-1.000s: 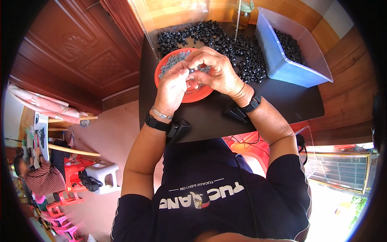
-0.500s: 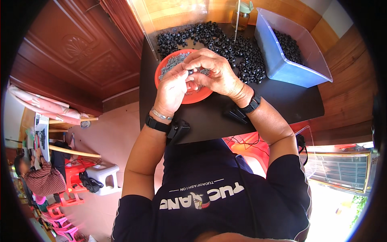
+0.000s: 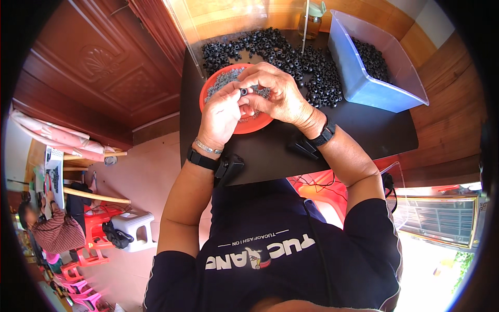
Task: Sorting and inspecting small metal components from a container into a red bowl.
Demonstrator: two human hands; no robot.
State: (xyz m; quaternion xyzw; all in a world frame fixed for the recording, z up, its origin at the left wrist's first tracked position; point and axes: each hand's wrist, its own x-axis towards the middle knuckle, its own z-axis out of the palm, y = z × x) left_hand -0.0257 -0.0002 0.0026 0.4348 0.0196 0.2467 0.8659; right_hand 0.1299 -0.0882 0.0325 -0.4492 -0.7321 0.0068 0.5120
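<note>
Over an orange bowl, both my hands meet at a small round black part with a hole in it. My left hand pinches the part from the left, fingers closed. From the right, the thumb and fingers of my right hand close on the same part. Small grey pieces lie in the bowl, partly hidden by my hands. Behind and to the right of the bowl spreads a loose heap of similar black parts.
A translucent blue bin holding more black parts stands at the right of the dark table. A lidded jar is at the back, near clear upright panels. Far left, another person sits near stools.
The black part has turned between my fingers, so its hole now shows. My hands have hardly moved over the bowl.
</note>
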